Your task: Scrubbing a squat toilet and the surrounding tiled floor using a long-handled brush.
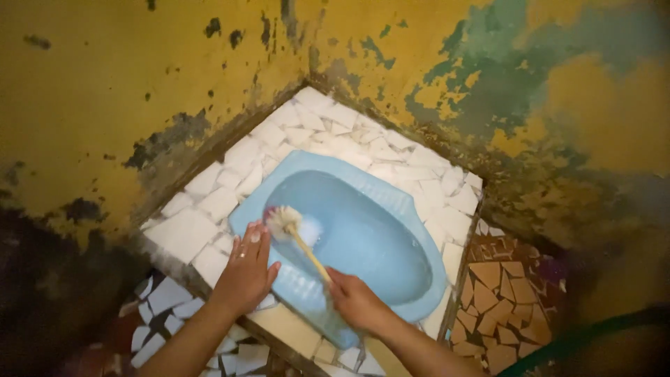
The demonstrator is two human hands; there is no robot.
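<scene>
A pale blue ceramic squat toilet pan (363,230) sits in the middle of the view, set into a raised platform of broken white tile pieces (188,234) that fills the corner where two peeling yellow plaster walls (105,70) meet at about twelve o'clock. The left hand (246,269) lies flat, fingers together and stretched out, grip loose on nothing, its palm pressed on the pan's rim at roughly eight o'clock of the bowl. The right hand (356,300) is at about six o'clock of the bowl, its grip clamped around the thin tan handle of a toilet brush with pale bristles (285,222). The brush slants up and away toward ten o'clock, and its round head rests on the inner wall of the bowl just beside the left fingertips; whether it touches them I cannot tell. At four o'clock of the platform lies a lower floor patch of brown and orange tile shards (502,293). At seven o'clock, under the left forearm, the floor shows mixed white and dark tile fragments (164,297). A dark green hose (593,331) curves across the bottom right corner.
</scene>
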